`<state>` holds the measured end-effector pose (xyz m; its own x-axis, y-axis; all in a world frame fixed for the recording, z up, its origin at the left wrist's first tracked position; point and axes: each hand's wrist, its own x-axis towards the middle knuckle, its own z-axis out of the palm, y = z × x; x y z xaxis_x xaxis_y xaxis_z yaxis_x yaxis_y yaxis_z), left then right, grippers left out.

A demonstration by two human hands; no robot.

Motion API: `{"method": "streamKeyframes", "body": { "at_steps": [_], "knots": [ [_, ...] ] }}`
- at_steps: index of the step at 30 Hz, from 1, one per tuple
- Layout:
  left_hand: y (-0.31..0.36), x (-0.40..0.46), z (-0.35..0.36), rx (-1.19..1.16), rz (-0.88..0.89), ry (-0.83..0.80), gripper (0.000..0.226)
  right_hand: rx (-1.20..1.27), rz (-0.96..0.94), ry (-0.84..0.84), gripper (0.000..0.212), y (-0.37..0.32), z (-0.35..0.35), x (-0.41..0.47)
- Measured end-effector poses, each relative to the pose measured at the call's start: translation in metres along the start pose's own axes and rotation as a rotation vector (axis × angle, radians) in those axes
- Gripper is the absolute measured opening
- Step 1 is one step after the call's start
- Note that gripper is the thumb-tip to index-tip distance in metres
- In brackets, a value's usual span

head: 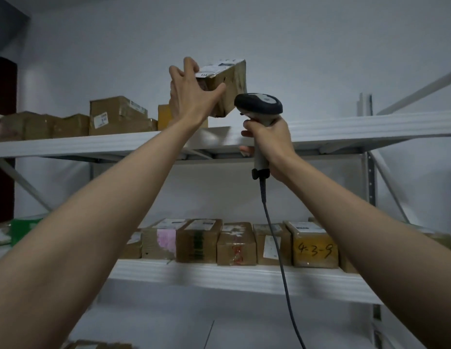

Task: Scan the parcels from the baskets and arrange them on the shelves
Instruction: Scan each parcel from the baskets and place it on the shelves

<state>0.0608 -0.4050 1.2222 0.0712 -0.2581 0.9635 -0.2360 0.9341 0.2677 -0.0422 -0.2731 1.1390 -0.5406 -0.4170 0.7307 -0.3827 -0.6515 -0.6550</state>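
We are lifting one parcel (pixel 227 84) in our left hand (pixel 189 96), fingers curled round it; right hand (pixel 272 144) gripping the scanner (pixel 259 104) just beside; upper shelf (pixel 345 129) below part-filled, baskets unseen.

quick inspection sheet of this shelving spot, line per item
surface: white top shelf, bare to the right of the hands; lower shelf below it.
job's things: tilted cardboard parcel with a white label, held up above the top shelf; barcode scanner beside it.
clutter: stacked boxes on the left of the top shelf; row of parcels on the lower shelf, one marked 4-3-9.
grips: left hand holds the parcel; right hand grips the scanner handle.
cables: dark scanner cord hangs from the handle, crossing the lower shelf.
surroundings: pale wall; baskets not in view.
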Motion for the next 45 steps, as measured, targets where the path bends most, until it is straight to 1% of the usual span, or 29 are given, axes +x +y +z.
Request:
{"method": "streamKeyframes", "body": {
  "at_steps": [3,6,9,12,14,16,18,20,22,27,30,33,36,38,41,45],
  "knots": [
    [-0.002,0.024,0.018,0.142,-0.033,-0.071,0.066,-0.036,0.016,0.006,0.037,0.0,0.005,0.013],
    [-0.01,0.034,0.033,0.249,-0.074,-0.172,0.074,-0.06,0.031,-0.008,0.037,0.001,0.003,0.021],
    [-0.02,0.037,0.044,0.343,-0.086,-0.223,0.079,-0.074,0.036,-0.022,0.038,0.003,-0.001,0.025],
    [-0.034,0.037,0.05,0.474,-0.068,-0.252,0.085,-0.061,0.045,-0.016,0.039,0.007,-0.005,0.026],
    [-0.041,0.036,0.051,0.539,-0.003,-0.24,0.088,-0.05,0.043,-0.02,0.037,0.01,-0.008,0.026],
    [-0.047,0.034,0.052,0.513,0.111,-0.218,0.08,-0.044,0.043,-0.024,0.037,0.012,-0.01,0.025],
    [-0.051,0.03,0.053,0.469,0.264,-0.223,0.066,-0.045,0.046,-0.02,0.037,0.014,-0.01,0.025],
    [-0.055,0.025,0.056,0.457,0.345,-0.246,0.056,-0.051,0.048,-0.013,0.037,0.017,-0.009,0.025],
    [-0.059,0.023,0.057,0.459,0.325,-0.258,0.053,-0.057,0.053,-0.012,0.037,0.021,-0.007,0.024],
    [-0.057,0.027,0.061,0.533,0.291,-0.35,0.059,-0.082,0.074,-0.036,0.034,0.028,-0.008,0.02],
    [-0.054,0.023,0.062,0.496,0.273,-0.366,0.063,-0.086,0.084,-0.042,0.036,0.032,-0.012,0.015],
    [-0.048,0.01,0.058,0.391,0.287,-0.296,0.064,-0.108,0.088,-0.05,0.036,0.035,-0.019,0.005],
    [-0.034,-0.012,0.052,0.303,0.365,-0.191,0.049,-0.158,0.104,-0.073,0.036,0.036,-0.031,-0.008],
    [-0.026,-0.032,0.049,0.244,0.401,-0.154,0.04,-0.182,0.116,-0.088,0.036,0.037,-0.041,-0.018],
    [-0.017,-0.071,0.047,0.109,0.43,-0.201,0.031,-0.205,0.136,-0.086,0.035,0.037,-0.059,-0.039],
    [-0.003,-0.135,0.054,-0.072,0.444,-0.353,0.022,-0.234,0.225,-0.062,0.035,0.042,-0.091,-0.074]
  ]
}}
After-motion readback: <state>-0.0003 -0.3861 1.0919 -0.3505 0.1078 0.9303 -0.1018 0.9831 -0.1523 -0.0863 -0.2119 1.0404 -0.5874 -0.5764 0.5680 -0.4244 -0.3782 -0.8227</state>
